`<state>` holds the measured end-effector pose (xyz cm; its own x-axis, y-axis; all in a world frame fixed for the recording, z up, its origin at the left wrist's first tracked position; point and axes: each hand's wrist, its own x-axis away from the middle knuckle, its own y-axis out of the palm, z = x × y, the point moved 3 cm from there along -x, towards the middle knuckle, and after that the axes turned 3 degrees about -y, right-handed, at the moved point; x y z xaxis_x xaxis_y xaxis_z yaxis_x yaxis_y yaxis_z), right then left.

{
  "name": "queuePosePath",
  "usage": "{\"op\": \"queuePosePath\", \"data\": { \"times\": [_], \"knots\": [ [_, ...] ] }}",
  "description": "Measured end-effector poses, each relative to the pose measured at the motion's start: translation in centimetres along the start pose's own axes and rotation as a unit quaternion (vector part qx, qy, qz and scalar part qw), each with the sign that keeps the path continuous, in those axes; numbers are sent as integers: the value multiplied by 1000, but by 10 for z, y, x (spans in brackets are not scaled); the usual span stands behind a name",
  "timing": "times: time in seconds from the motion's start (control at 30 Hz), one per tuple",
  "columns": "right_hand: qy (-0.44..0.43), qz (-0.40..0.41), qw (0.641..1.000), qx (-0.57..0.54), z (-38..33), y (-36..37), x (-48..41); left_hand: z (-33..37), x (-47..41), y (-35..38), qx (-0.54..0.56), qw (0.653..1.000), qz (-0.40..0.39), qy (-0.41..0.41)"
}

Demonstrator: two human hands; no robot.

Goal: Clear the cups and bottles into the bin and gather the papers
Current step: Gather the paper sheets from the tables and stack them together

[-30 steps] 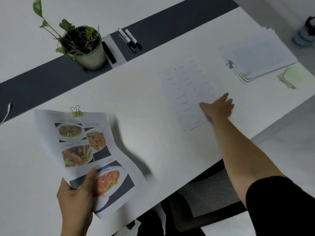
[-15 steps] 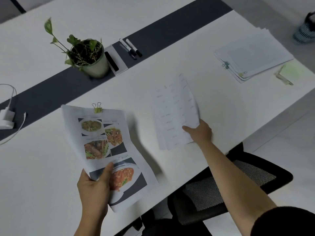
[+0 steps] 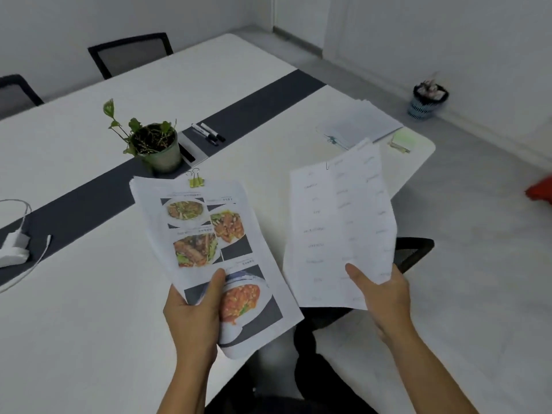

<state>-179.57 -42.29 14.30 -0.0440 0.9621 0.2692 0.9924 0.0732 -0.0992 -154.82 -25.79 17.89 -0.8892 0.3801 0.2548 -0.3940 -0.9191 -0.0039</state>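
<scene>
Left hand (image 3: 191, 321) grips a clipped bundle of photo pages (image 3: 209, 249) by its lower edge, thumb across the front sheet, bundle lifted clear of the white bench (image 3: 74, 324) and tilted toward the camera. A yellow binder clip (image 3: 195, 181) sits on the bundle's top edge. Right hand (image 3: 385, 297) grips a second set of text sheets (image 3: 337, 222) at its lower right corner, thumb on the front; these sheets are also off the bench, bent along a vertical crease, and held just beside the photo pages without touching them. A small paper clip (image 3: 327, 165) shows at their top edge. A further stack of papers (image 3: 361, 124) lies flat at the far right end of the bench, with a pale green pad (image 3: 404, 138) near it. A potted plant (image 3: 155, 147) stands on the dark strip (image 3: 74, 201) down the middle of the bench, two markers (image 3: 209, 133) beyond it. White charger and cable (image 3: 13, 245) at the left edge. A blue bin (image 3: 425, 103) stands on the floor by the wall, well apart from the bench; its contents are too blurred to identify. Black chair (image 3: 409, 252) is tucked under the bench below the right hand.
</scene>
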Motion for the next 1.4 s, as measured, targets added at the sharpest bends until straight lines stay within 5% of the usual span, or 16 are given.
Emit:
{"op": "queuePosePath", "data": {
  "times": [0.5, 0.9, 1.4],
  "knots": [
    [-72, 181, 976, -100, -25, -236, -15, 23, 101, 208, 35, 982, -182, 24],
    [-36, 181, 974, -129, -62, -449, -200, 2, 201, 465, 62, 986, -156, 7],
    [-38, 154, 983, -91, -137, -549, -531, -13, 139, 803, 85, 987, -136, -22]
  ]
}}
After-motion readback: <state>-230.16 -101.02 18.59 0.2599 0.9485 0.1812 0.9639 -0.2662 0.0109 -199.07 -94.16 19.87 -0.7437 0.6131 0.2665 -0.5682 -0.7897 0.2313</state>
